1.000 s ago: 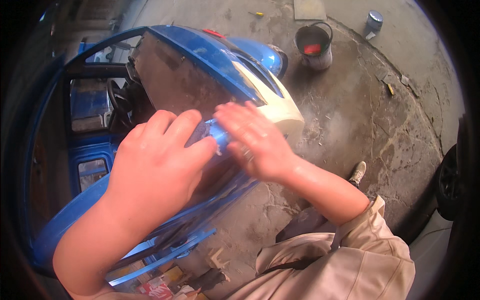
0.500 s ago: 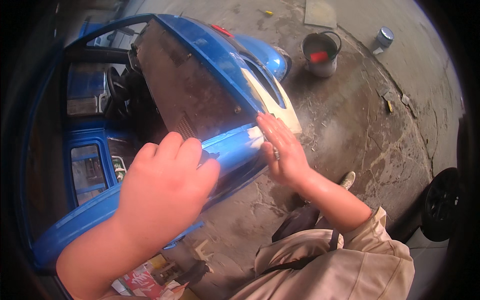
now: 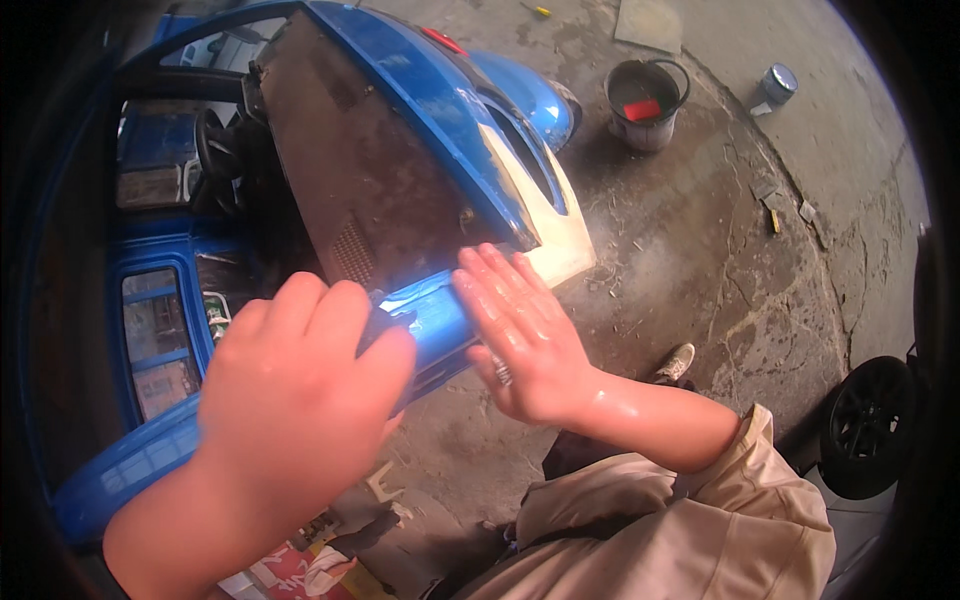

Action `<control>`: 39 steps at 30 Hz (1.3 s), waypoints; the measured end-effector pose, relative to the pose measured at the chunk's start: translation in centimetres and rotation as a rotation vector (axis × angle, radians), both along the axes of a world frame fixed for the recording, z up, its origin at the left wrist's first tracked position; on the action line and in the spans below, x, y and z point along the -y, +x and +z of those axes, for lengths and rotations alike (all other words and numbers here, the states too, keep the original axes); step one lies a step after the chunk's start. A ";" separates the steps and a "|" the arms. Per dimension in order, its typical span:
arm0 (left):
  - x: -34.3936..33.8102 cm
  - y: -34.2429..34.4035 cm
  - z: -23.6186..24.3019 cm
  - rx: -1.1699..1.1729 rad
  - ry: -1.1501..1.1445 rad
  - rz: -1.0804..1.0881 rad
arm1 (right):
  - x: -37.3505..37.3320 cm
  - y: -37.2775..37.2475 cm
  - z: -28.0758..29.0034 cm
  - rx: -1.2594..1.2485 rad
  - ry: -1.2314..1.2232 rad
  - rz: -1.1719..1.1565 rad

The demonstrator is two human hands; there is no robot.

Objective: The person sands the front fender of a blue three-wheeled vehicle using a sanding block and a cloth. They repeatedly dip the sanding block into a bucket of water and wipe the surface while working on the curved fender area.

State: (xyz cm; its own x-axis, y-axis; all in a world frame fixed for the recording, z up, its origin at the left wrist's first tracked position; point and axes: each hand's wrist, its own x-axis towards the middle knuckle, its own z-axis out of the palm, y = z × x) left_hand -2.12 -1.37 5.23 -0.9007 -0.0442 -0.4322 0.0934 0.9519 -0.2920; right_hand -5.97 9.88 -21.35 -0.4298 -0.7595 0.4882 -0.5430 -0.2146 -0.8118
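A wet, shiny blue car body (image 3: 430, 310) with a cream-coloured patch (image 3: 555, 255) at its rear corner lies under my hands. My right hand (image 3: 525, 335) rests flat on the blue pillar, fingers stretched out and its skin wet. Beside its thumb shows a small silvery thing (image 3: 502, 373) that I cannot make out. Closer to me on the left, my left hand (image 3: 300, 375) is curled over the same blue edge, knuckles up. A dark bit of something (image 3: 376, 328) shows at its fingers; most of it is hidden by the hand.
A dark bucket (image 3: 640, 135) with a red piece inside stands on the cracked concrete floor, a metal can (image 3: 775, 88) farther right. A black wheel (image 3: 868, 425) is at the right edge. Inside the car are a steering wheel (image 3: 218, 145) and a brown panel (image 3: 385, 165).
My right hand has slid left along the blue pillar, away from the cream patch, baring the corner. My left hand has shifted slightly left, still curled.
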 end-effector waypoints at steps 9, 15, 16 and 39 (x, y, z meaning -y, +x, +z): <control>-0.2 0.0 0.4 0.015 -0.004 0.026 | -0.1 -0.4 -0.1 0.011 -0.031 -0.116; -0.2 -0.3 0.4 0.021 -0.023 0.011 | 0.1 -1.2 -0.3 0.027 0.096 -0.198; -0.3 -0.2 0.4 0.017 -0.021 0.014 | -0.1 -1.4 -0.4 -0.035 0.083 -0.192; -0.5 -0.2 0.1 0.021 -0.059 0.029 | -0.4 -0.1 -1.7 0.092 0.081 -0.197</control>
